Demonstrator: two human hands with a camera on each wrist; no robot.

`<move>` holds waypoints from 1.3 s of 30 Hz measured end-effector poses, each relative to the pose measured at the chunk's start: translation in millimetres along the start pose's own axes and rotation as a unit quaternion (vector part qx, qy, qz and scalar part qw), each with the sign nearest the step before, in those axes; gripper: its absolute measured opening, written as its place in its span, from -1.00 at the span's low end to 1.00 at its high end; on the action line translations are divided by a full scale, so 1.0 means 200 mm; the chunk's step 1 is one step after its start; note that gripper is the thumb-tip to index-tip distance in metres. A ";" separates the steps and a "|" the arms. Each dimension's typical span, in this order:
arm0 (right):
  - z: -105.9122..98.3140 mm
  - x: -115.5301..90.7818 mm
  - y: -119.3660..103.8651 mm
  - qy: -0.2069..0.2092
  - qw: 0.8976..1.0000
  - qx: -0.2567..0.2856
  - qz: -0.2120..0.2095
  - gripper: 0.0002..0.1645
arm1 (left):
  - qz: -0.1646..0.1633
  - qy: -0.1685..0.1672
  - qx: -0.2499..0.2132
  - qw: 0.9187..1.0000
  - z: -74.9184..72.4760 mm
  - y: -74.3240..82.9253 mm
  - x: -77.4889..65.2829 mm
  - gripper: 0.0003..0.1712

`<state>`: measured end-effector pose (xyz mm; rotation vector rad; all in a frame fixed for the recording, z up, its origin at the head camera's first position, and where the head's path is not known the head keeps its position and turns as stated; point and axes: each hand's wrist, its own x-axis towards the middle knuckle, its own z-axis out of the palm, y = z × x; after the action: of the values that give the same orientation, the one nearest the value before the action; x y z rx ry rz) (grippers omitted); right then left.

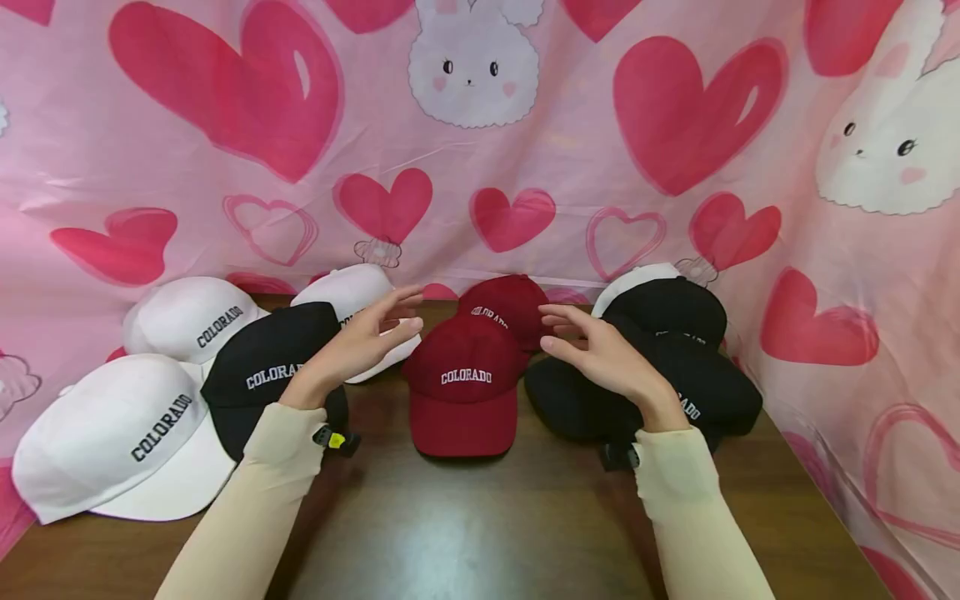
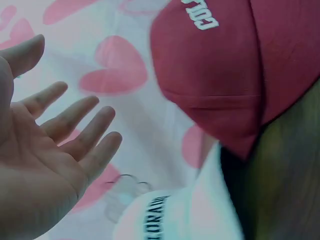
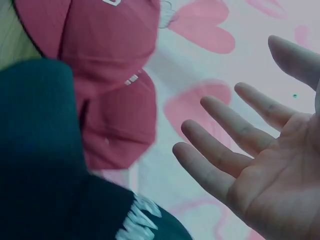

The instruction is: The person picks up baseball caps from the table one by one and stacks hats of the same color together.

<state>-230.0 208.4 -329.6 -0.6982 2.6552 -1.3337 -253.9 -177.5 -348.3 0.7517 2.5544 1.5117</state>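
Two dark red caps stand in the middle of the table: the front red cap (image 1: 465,400) faces me with white COLORADO lettering, and the rear red cap (image 1: 506,300) is partly hidden behind it. My left hand (image 1: 360,337) hovers left of them, fingers extended, holding nothing; a white cap (image 1: 345,287) lies behind it. To the right of the red caps my right hand (image 1: 600,350) is held up above the black caps (image 1: 667,308), also with extended fingers and an empty palm. In both wrist views the palms (image 2: 45,165) (image 3: 280,175) appear apart from any cap.
At left are a white cap (image 1: 112,433) in front, another white cap (image 1: 191,321) behind, and a black cap (image 1: 262,358) between. A further white cap (image 1: 637,279) shows behind the black ones at right. Pink heart-patterned cloth (image 1: 480,150) hangs behind the brown wooden table (image 1: 450,533).
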 end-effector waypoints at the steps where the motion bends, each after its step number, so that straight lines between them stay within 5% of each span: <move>1: 0.02 0.03 0.01 -0.003 1.000 0.013 0.003 -0.28 | -0.010 0.000 -0.013 1.000 0.01 -0.02 0.02 -0.28; 9: 0.17 0.19 0.04 0.011 0.997 0.067 0.029 -0.25 | -0.054 0.015 -0.054 0.997 0.11 -0.15 0.12 -0.35; 17: 0.29 0.25 0.07 0.026 0.996 0.076 0.048 -0.22 | -0.108 -0.002 -0.067 0.992 0.19 -0.21 0.14 -0.27; 26: 0.34 0.26 0.14 0.015 0.998 0.042 0.054 -0.18 | -0.120 -0.008 -0.072 0.990 0.20 -0.25 0.16 -0.23; 39: 0.35 0.25 0.17 -0.017 0.997 0.048 0.060 -0.19 | -0.133 -0.055 -0.090 0.985 0.15 -0.19 0.15 -0.38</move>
<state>-268.0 151.6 -392.7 -0.5377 2.5414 -1.3936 -284.4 -154.8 -389.4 0.4375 2.2901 1.5388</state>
